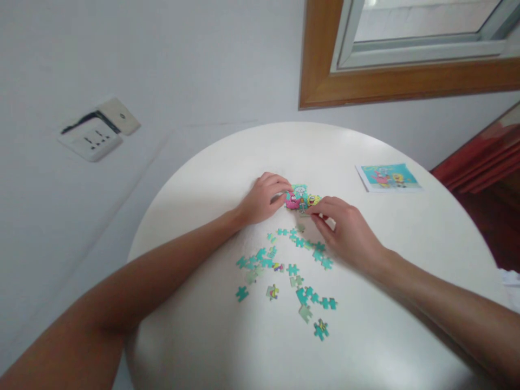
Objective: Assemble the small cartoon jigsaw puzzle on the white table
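A partly joined jigsaw puzzle [301,198] lies on the round white table [227,157], showing a pink cartoon figure, a pale one and a yellow one. My left hand [266,197] rests at its left edge, with curled fingers and thumb holding that side. From the right, my right hand [341,225] pinches a jigsaw piece at the lower right edge of the puzzle; the fingertips hide most of it. Just below the puzzle lies a loose greyish piece [300,228]. Several teal loose pieces [299,242] are strewn nearer to me, between my forearms.
A picture card [390,178] with the cartoon figures lies at the table's right side. Behind the table are a white wall [203,59] and a wood-framed window [320,86]. A socket [93,139] is on the wall at left. Red cloth [483,157] hangs at far right.
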`<state>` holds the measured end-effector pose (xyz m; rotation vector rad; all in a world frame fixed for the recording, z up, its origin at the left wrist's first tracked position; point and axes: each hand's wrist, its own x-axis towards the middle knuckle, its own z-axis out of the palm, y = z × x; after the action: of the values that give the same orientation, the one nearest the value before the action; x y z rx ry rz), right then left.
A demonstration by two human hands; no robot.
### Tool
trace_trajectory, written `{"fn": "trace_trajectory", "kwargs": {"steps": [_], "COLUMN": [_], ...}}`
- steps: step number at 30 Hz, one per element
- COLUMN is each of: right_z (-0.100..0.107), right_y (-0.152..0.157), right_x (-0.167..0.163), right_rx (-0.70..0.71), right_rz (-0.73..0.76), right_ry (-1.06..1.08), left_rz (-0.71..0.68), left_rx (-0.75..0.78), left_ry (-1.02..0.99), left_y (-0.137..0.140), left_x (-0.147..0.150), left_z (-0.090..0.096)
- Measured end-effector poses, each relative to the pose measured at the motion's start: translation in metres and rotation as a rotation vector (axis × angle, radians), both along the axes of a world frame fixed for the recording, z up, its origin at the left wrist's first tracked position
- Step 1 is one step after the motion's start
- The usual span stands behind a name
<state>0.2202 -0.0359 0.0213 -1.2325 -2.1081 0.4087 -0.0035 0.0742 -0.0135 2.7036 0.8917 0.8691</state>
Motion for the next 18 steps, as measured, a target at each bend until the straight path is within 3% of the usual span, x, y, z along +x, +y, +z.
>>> {"fn": "trace_trajectory", "kwargs": {"steps": [4,10,14,18], "right_z": [0.001,-0.003,-0.008,-0.013], "right_y": [0.003,-0.032,-0.044,-0.043], "right_x": [0.003,-0.031,-0.046,-0.047], "right_rx": [0.023,-0.016,-0.033,-0.034], "right_rz": [-0.032,0.307,0.311,0.325], "right_ry": [0.045,-0.115,-0.274,-0.299], "left_rz": [0.004,0.009,0.008,-0.003], "left_rx": [-0.003,0.005,0.0,-0.011], "left_ry": [0.009,-0.001,-0.006,-0.008], "left_y": [0.0,0.001,0.0,0.0], "left_x": [0.001,0.0,0.0,0.001], "left_z": [0.0,-0.001,0.0,0.001]}}
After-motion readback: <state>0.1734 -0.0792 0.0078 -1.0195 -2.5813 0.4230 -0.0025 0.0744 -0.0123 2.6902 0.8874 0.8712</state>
